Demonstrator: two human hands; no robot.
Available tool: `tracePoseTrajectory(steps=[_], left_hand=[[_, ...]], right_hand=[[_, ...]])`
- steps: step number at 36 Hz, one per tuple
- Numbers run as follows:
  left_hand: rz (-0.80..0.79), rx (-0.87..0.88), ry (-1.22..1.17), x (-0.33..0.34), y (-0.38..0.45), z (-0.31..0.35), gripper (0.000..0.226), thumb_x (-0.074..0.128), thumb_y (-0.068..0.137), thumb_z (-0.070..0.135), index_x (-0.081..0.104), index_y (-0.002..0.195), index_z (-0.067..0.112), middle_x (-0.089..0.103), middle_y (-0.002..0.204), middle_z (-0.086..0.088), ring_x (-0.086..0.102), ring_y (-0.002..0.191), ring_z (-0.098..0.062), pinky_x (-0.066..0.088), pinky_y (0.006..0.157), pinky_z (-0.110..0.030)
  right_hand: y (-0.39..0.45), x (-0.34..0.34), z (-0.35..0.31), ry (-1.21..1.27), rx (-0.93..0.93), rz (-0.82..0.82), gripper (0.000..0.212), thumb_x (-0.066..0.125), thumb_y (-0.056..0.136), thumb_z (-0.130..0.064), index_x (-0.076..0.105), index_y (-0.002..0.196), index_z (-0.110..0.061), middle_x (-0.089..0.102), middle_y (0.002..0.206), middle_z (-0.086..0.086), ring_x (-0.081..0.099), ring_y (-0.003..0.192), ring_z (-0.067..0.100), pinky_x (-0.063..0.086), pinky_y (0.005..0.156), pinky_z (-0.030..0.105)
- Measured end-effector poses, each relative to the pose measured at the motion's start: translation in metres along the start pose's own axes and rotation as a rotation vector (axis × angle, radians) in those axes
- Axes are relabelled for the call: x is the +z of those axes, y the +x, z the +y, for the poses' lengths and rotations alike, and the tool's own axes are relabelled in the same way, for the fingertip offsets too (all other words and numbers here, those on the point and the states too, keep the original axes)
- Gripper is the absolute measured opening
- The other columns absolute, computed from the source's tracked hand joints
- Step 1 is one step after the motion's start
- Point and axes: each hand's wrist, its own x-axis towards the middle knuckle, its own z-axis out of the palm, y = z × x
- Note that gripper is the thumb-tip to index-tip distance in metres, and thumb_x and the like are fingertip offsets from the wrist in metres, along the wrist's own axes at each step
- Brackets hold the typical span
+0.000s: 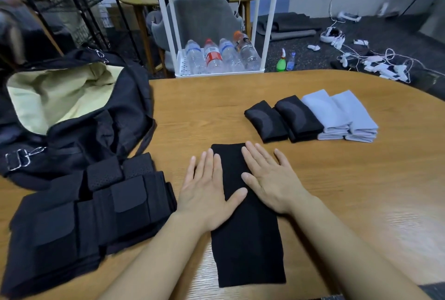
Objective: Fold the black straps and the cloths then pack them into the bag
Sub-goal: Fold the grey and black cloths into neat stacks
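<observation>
My left hand [206, 193] and right hand [269, 179] press flat, fingers straight, on the black cloth [245, 239] at lower centre.

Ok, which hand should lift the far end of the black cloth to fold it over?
Probably the right hand: its fingertips lie nearest the far edge of the black cloth, while the left hand sits lower and can pin it down.

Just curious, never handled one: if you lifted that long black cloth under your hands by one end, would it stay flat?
Probably not. The black cloth lies thin and flat on the table, so it would likely droop. It looks light. Its matte fabric suggests it would drag rather than slide.
</observation>
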Motion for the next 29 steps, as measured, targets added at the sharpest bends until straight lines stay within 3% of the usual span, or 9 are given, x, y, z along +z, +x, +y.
tracePoseTrajectory(steps=[6,10,13,17,21,25,29], left_hand=[[0.016,-0.034,0.027,-0.003,-0.001,0.002,0.099,-0.001,0.085,0.076,-0.017,0.151,0.005,-0.023,0.160,-0.011,-0.026,0.147,-0.020,-0.023,0.116,-0.045],[0.090,-0.050,-0.001,0.001,-0.001,0.002,0.095,-0.015,0.083,0.072,-0.021,0.149,0.005,-0.021,0.161,-0.012,-0.026,0.147,-0.021,-0.026,0.114,-0.044],[0.200,-0.022,-0.056,0.002,-0.007,0.001,0.091,-0.019,0.079,0.069,-0.025,0.147,0.008,-0.025,0.160,-0.010,-0.030,0.145,-0.020,-0.027,0.114,-0.038],[0.404,0.144,-0.152,-0.004,-0.022,-0.002,0.076,0.003,0.097,0.062,-0.001,0.157,0.015,-0.009,0.163,-0.008,-0.013,0.150,-0.018,-0.014,0.119,-0.037],[0.407,0.330,-0.232,-0.009,-0.046,-0.007,0.064,0.021,0.101,0.057,0.026,0.154,0.021,0.008,0.165,-0.003,0.005,0.151,-0.013,-0.007,0.120,-0.040],[0.399,0.473,-0.362,-0.003,-0.076,-0.010,0.043,0.048,0.093,0.058,0.056,0.125,0.030,0.043,0.148,0.008,0.037,0.138,-0.007,0.005,0.118,-0.035],[0.364,0.490,-0.407,0.004,-0.097,-0.015,0.034,0.064,0.077,0.062,0.064,0.099,0.036,0.053,0.119,0.022,0.047,0.114,0.001,0.011,0.112,-0.032]], right_hand=[[-0.001,0.003,0.001,-0.012,0.027,0.010,0.081,-0.015,0.086,-0.066,-0.013,0.154,-0.022,-0.024,0.158,-0.010,-0.022,0.145,0.004,-0.011,0.120,0.037],[-0.005,0.000,0.002,0.012,0.074,0.002,0.080,-0.010,0.087,-0.063,-0.011,0.154,-0.020,-0.018,0.161,-0.007,-0.021,0.145,0.005,-0.011,0.120,0.035],[-0.015,-0.004,0.004,0.106,0.093,0.011,0.088,-0.009,0.084,-0.071,-0.008,0.155,-0.020,-0.012,0.162,-0.006,-0.018,0.146,0.003,-0.010,0.120,0.031],[-0.036,-0.012,0.002,0.221,0.077,0.065,0.071,0.011,0.098,-0.058,-0.003,0.156,-0.021,-0.004,0.163,-0.008,-0.012,0.147,0.002,-0.006,0.120,0.028],[-0.061,-0.018,-0.007,0.180,-0.009,0.215,0.073,0.012,0.093,-0.061,0.019,0.156,-0.023,0.018,0.161,-0.007,0.005,0.149,0.006,0.005,0.119,0.028],[-0.086,-0.013,-0.020,0.146,-0.113,0.410,0.052,0.041,0.091,-0.043,0.057,0.135,-0.019,0.059,0.135,-0.002,0.046,0.131,0.018,0.030,0.103,0.031],[-0.112,0.000,-0.033,0.155,-0.168,0.506,0.036,0.053,0.083,-0.032,0.069,0.113,-0.020,0.071,0.107,-0.009,0.059,0.109,0.015,0.035,0.092,0.027]])
